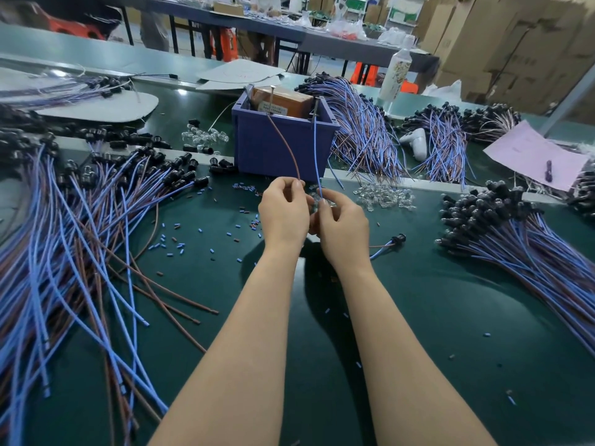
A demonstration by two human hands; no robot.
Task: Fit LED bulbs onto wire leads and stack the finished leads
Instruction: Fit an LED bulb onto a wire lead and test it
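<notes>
Pinching a brown wire (291,149) in the left hand (283,210) and a blue wire (316,149) in the right hand (341,226), fingers curled tight on each, low over the green table (418,300) just in front of the blue bin (257,149). Judged to be the fitting step, with perhaps a clear bulb between the fingertips, though too small to tell. Best to hold the 2 wire ends level and close, match each bulb leg to its own wire, and push straight in rather than at a tilt, sparing the thin legs any bend. Worth keeping the wires uncrossed. Next bulb to come from the heap of clear bulbs (384,196) just right of the hands; finished lead to go on the pile of leads (515,246) further right. Inside the bin: an orange-brown box (283,99) with a label, and thin metal rods (273,98) standing up past the rim.
</notes>
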